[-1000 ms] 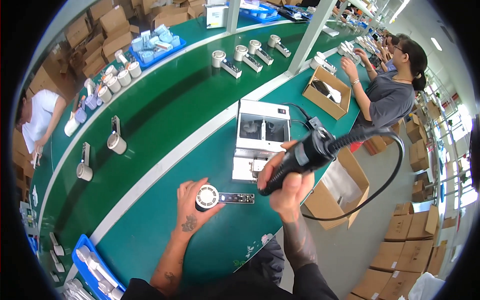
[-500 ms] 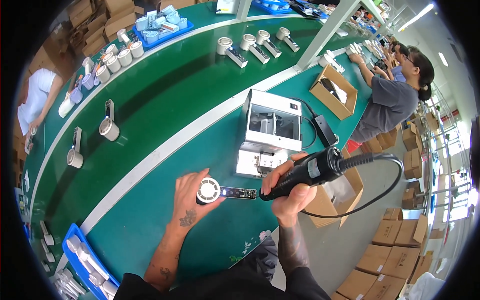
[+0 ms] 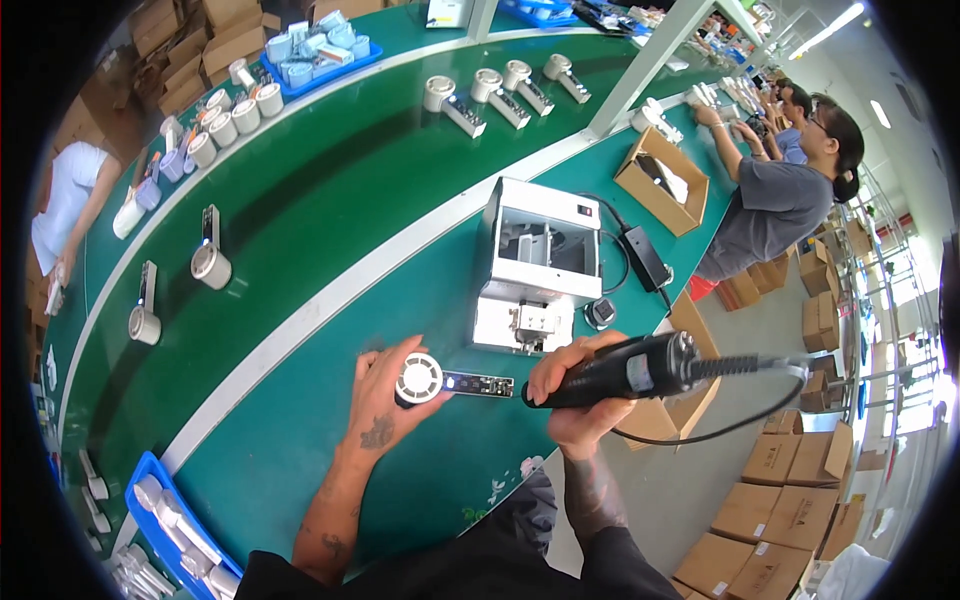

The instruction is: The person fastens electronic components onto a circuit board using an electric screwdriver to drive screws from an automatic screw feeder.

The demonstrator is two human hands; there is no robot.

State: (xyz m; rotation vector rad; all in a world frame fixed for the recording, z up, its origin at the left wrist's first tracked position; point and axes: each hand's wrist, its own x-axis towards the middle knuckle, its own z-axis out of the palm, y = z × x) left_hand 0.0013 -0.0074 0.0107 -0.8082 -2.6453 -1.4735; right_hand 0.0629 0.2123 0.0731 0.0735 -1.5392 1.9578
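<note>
My left hand [image 3: 380, 405] is closed around the round white head of a handheld fan [image 3: 419, 379]. The fan's handle part is uncovered, showing a dark circuit board [image 3: 482, 385] with a small light glowing, and it points to the right. My right hand [image 3: 580, 400] grips a black corded electric screwdriver [image 3: 630, 372], held nearly level. The screwdriver's tip end is beside the far end of the circuit board; whether they touch, I cannot tell. A white and grey desktop machine [image 3: 535, 312] with a clear window stands just beyond my hands.
Several part-built fans [image 3: 212, 262] lie on the green conveyor belt [image 3: 330, 200] beyond a pale rail. A blue tray [image 3: 150, 470] of white parts is at lower left. Right of the machine are a black power adapter [image 3: 648, 258] and open carton [image 3: 660, 180]. Co-workers [image 3: 775, 190] work nearby.
My right hand has tipped the screwdriver flatter and lowered it slightly, uncovering a small black object beside the machine. Fans on the belt have shifted slightly left. My left hand has hardly moved.
</note>
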